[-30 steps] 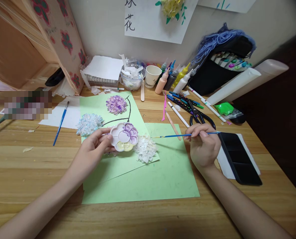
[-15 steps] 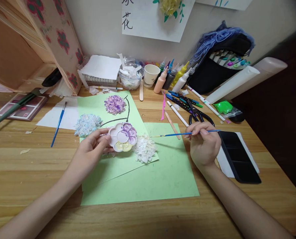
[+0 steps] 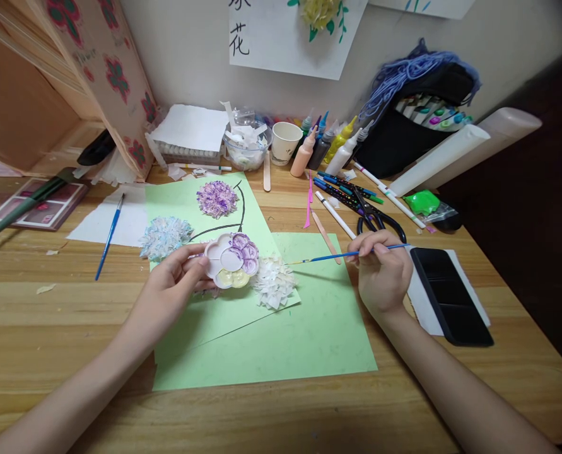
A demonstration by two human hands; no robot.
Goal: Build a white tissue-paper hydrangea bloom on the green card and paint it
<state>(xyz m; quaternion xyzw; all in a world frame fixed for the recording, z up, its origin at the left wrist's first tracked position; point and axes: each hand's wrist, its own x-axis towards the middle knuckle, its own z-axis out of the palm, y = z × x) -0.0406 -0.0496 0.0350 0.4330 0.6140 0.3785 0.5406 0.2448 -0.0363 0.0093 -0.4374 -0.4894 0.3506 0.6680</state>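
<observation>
My left hand (image 3: 179,280) grips a white flower-shaped paint palette (image 3: 218,251) by its left side; purple and pale yellow paint lie in its wells. In my right hand (image 3: 383,274) is a thin blue paintbrush (image 3: 330,256), pinched between the fingers. The brush tip reaches the right edge of a white paper flower (image 3: 274,284), which shows a faint yellow tint at its top. A purple flower (image 3: 217,199) and a pale blue flower (image 3: 166,237) are on the green paper sheet (image 3: 262,243), with black stem lines drawn beside them. Another flower is mostly hidden behind the palette.
A second green sheet (image 3: 318,340) lies underneath. Black scissors (image 3: 380,221), pens and a phone (image 3: 451,296) lie to the right. Paint bottles (image 3: 304,154), a paper cup (image 3: 286,144) and a bowl of paper scraps (image 3: 247,148) line the wall. Another brush (image 3: 109,238) lies left.
My right hand has shifted slightly left, bringing the brush tip closer against the white flower. The palette stays held in my left hand, nearly still.
</observation>
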